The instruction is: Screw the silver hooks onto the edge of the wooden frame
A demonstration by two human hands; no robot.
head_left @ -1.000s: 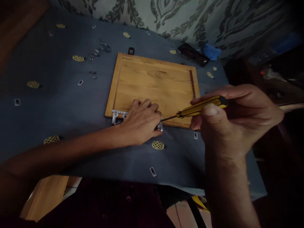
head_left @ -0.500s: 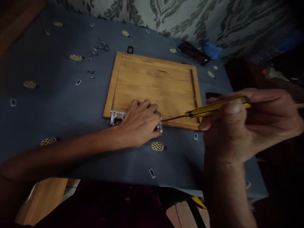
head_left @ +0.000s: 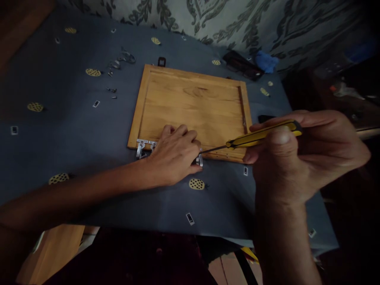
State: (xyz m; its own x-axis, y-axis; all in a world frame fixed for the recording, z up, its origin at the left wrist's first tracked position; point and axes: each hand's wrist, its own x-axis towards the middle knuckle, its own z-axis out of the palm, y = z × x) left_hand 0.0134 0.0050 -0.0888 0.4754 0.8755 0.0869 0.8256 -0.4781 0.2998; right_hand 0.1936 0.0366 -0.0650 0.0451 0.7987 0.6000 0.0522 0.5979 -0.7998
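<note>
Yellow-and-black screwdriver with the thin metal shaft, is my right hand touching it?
Touching. The head view shows your right hand wrapped around the yellow-and-black screwdriver, thumb laid across its handle with no gap.

A blue-grey table [head_left: 83, 134] carries a wooden panel [head_left: 192, 103]; small metal pieces [head_left: 112, 90]; a crumpled blue bundle [head_left: 266, 62].

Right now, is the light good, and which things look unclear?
Head view: dim overall, the right side sinking to near-black; head view: soft shadow on the tablecloth near its front edge; head view: the yellow screwdriver stands out, but the small metal pieces at upper left are too unclear to make out detail.
</note>
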